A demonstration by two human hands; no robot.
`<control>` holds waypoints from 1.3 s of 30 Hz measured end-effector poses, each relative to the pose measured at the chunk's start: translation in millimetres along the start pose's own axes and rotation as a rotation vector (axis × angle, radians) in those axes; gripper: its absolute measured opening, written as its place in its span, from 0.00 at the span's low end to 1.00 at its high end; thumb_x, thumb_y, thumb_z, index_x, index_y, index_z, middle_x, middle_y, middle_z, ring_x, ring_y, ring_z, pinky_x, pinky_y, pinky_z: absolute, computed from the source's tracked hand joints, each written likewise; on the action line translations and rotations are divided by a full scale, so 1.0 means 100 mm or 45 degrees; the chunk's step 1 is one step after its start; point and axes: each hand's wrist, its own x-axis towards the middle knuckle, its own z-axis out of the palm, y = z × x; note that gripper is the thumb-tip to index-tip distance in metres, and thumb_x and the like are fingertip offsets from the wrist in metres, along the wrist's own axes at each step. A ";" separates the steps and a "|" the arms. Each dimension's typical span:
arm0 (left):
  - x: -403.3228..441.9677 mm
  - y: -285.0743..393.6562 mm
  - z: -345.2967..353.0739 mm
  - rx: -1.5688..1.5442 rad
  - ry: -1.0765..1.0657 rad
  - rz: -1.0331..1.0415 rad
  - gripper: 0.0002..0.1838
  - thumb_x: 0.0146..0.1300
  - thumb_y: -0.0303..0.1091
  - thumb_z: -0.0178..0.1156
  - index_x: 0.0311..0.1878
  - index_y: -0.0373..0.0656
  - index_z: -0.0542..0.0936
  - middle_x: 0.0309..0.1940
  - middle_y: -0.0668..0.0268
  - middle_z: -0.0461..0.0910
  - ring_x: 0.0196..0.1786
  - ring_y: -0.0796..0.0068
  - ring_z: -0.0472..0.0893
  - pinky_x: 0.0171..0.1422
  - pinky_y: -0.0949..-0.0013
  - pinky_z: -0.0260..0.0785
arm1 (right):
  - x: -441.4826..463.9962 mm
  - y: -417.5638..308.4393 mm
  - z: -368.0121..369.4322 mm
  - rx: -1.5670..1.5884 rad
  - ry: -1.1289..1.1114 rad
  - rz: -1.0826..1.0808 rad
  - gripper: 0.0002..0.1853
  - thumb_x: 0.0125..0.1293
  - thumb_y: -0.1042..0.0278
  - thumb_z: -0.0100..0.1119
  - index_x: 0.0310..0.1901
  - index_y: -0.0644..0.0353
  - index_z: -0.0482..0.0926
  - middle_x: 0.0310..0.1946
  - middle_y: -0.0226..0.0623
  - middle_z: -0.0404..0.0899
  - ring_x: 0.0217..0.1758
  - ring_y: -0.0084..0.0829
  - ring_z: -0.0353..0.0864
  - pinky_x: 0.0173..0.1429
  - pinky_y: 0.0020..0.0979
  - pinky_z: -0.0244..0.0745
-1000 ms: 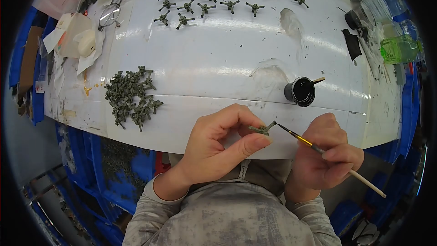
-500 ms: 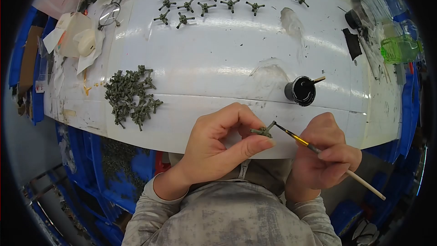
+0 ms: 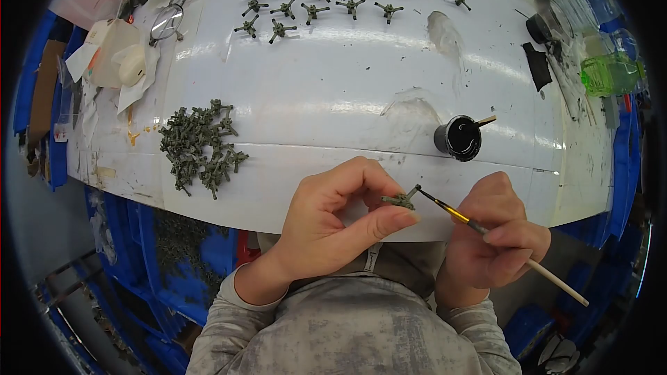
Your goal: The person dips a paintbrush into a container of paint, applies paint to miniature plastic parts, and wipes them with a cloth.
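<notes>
Between thumb and fingertips, my left hand (image 3: pixel 340 212) pinches a small green branched figure part (image 3: pixel 401 200), one arm of it pointing up and right. My right hand (image 3: pixel 497 236) is closed around a thin paintbrush (image 3: pixel 455 213) with a pale wooden handle and gold ferrule. Its dark tip meets or nearly meets the end of that raised arm, which looks black. Just beyond my right hand stands a small cup of black paint (image 3: pixel 439 140) with a wooden stick leaning in it.
A heap of similar green parts (image 3: pixel 198 146) lies at the left of the white table (image 3: pixel 299 97). Rows of parts with dark tips (image 3: pixel 351 7) stand at the back. Eyeglasses (image 3: pixel 167 22) rest at back left; a green bottle (image 3: pixel 611 75) is at far right. Blue bins (image 3: pixel 201 250) sit below the edge.
Almost nothing differs. My right hand and the paintbrush have shifted very slightly to the left; my left hand keeps the part in place.
</notes>
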 end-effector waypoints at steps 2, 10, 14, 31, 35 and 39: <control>0.00 0.00 -0.01 0.003 -0.005 -0.006 0.08 0.54 0.23 0.66 0.35 0.37 0.75 0.27 0.71 0.75 0.25 0.86 0.66 0.31 0.84 0.60 | 0.00 0.00 -0.02 -0.001 -0.023 -0.009 0.13 0.72 0.58 0.31 0.30 0.49 0.63 0.19 0.35 0.76 0.19 0.24 0.62 0.33 0.29 0.58; 0.00 -0.01 0.04 0.068 0.036 0.072 0.08 0.53 0.21 0.65 0.36 0.36 0.76 0.29 0.68 0.76 0.27 0.82 0.69 0.33 0.81 0.63 | -0.05 0.03 -0.05 0.022 0.126 -0.043 0.13 0.71 0.57 0.31 0.30 0.48 0.63 0.18 0.33 0.75 0.18 0.24 0.60 0.33 0.28 0.57; 0.00 -0.01 0.10 0.192 0.117 0.196 0.10 0.51 0.20 0.64 0.38 0.35 0.77 0.31 0.65 0.77 0.28 0.80 0.71 0.34 0.80 0.65 | -0.06 0.04 -0.06 0.045 0.210 -0.060 0.13 0.70 0.56 0.31 0.30 0.48 0.63 0.17 0.32 0.74 0.18 0.23 0.59 0.32 0.28 0.56; 0.02 -0.04 0.03 0.751 0.122 0.617 0.16 0.43 0.17 0.65 0.39 0.34 0.78 0.31 0.62 0.79 0.29 0.72 0.73 0.32 0.77 0.67 | -0.05 0.03 -0.03 0.016 0.211 -0.045 0.13 0.70 0.55 0.31 0.30 0.48 0.62 0.16 0.31 0.73 0.16 0.23 0.57 0.32 0.28 0.55; 0.01 -0.03 0.03 0.758 0.126 0.625 0.16 0.43 0.17 0.65 0.39 0.34 0.78 0.30 0.63 0.78 0.28 0.73 0.72 0.31 0.78 0.66 | -0.04 0.03 -0.03 0.027 0.197 -0.053 0.13 0.70 0.55 0.31 0.29 0.48 0.61 0.16 0.31 0.72 0.16 0.23 0.58 0.32 0.28 0.55; 0.00 -0.01 0.03 0.768 0.129 0.586 0.17 0.42 0.17 0.66 0.40 0.34 0.79 0.29 0.63 0.78 0.27 0.74 0.72 0.30 0.78 0.65 | -0.03 0.03 -0.04 0.026 0.175 -0.043 0.13 0.70 0.55 0.31 0.29 0.48 0.61 0.16 0.32 0.72 0.16 0.23 0.58 0.32 0.28 0.55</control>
